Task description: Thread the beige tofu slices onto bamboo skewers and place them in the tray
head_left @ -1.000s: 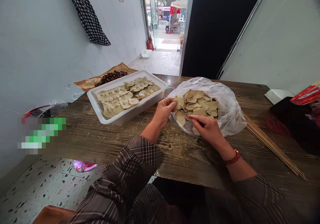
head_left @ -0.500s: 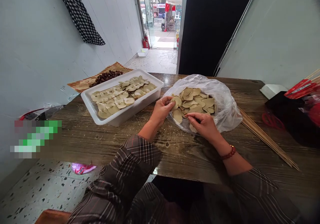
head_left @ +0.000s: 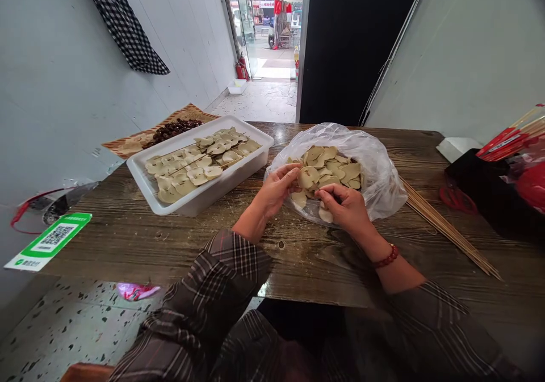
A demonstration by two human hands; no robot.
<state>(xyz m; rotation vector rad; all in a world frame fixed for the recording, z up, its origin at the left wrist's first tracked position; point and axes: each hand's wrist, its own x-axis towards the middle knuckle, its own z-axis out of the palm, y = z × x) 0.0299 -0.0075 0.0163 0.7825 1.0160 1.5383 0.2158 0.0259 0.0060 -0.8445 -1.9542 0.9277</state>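
Observation:
A clear plastic bag [head_left: 377, 172] lies open on the table with a pile of flat, pale green-brown slices [head_left: 336, 169] in it. At the bag's left edge my left hand [head_left: 279, 188] pinches a round slice [head_left: 308, 176] between thumb and fingers. My right hand [head_left: 346, 205], a red bead bracelet on its wrist, is closed at the front of the pile with its fingertips together; what it pinches is too small to make out. Left of the bag, a white tray [head_left: 200, 199] holds rows of similar slices threaded on thin sticks.
Loose bamboo sticks [head_left: 451, 231] lie right of the bag. A black holder [head_left: 477, 186] with red-wrapped sticks and red scissors [head_left: 457, 199] is at the far right. Dark red fruits [head_left: 172, 131] rest on paper behind the tray; a green QR card [head_left: 53, 239] lies left.
The view has shifted slightly, so the scene sits a little further left. The slice between my left fingers has changed its angle, and my right fingertips are more curled in.

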